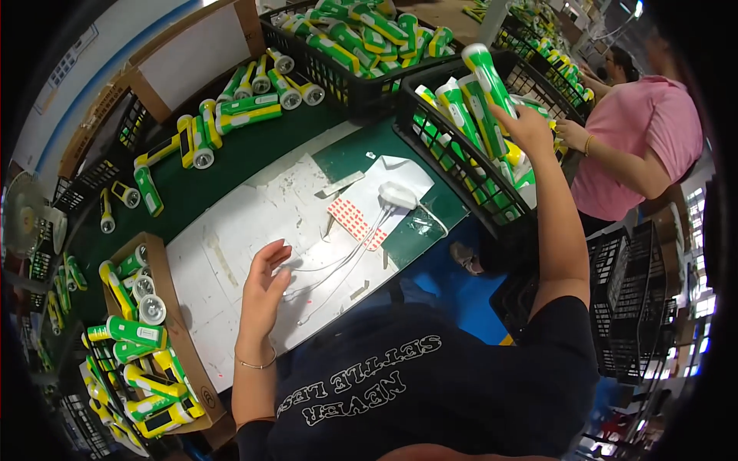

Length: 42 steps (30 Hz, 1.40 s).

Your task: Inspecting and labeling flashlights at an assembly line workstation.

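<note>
My right hand (530, 129) reaches out to the right and is closed around a green and white flashlight (487, 75). It holds this flashlight tilted over a black plastic crate (461, 165) filled with similar green, white and yellow flashlights. Above the white work board (231, 238), my left hand (265, 288) hovers with its fingers loosely bent and the thumb apart, with nothing visible in it. Thin white cables (350, 257) run close by that hand from a white plug adapter (397, 195). Under the adapter lie a white sheet and a sheet of red stickers (357, 223).
Another black crate (377, 96) heaped with flashlights stands at the back. Loose flashlights (250, 115) lie along the green table. A cardboard box (173, 307) of flashlights sits at the left. To the right, a person in a pink shirt (638, 138) works near the crates; stacked black crates (634, 292) stand behind.
</note>
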Each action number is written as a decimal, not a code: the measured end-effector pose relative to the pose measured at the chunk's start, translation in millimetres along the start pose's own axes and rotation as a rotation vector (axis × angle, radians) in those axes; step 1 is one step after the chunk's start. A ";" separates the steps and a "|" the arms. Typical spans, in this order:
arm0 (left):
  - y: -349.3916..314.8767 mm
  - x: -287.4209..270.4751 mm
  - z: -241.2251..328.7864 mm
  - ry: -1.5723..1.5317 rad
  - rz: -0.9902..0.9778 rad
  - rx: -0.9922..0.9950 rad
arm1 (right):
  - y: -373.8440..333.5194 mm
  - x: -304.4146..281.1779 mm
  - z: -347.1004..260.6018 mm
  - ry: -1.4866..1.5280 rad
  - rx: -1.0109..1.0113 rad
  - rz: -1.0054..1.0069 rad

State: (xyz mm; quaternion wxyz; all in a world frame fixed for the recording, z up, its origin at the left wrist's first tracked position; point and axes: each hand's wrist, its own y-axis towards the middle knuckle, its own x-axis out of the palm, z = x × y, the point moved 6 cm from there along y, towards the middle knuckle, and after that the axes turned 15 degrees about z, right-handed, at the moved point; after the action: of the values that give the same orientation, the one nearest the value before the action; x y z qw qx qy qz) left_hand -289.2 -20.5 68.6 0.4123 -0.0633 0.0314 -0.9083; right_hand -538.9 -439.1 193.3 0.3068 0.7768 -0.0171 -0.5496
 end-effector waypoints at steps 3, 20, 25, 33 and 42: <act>4.0 0.5 -6.1 -0.012 -0.021 -0.017 | -10.7 15.4 5.9 -0.105 -0.029 -0.069; 6.9 -12.4 -10.3 0.011 0.040 -0.072 | 55.7 78.6 35.9 -0.440 -0.013 -0.213; 10.1 -13.1 -7.5 0.020 -0.002 -0.071 | 54.7 88.3 57.3 -0.572 -0.022 -0.106; 21.7 -9.3 -17.5 0.023 -0.008 -0.124 | 30.4 75.0 5.3 -0.262 -0.264 -0.074; 26.5 -12.9 -21.3 -0.028 -0.034 -0.128 | -1.2 115.9 -278.0 0.305 -0.741 -0.002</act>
State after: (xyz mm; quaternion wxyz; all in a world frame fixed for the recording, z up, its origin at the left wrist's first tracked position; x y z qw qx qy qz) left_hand -264.1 -28.1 43.5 0.3921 -0.1028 0.0824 -0.9104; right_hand -253.2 -353.0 152.6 0.5648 0.6863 0.2288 -0.3972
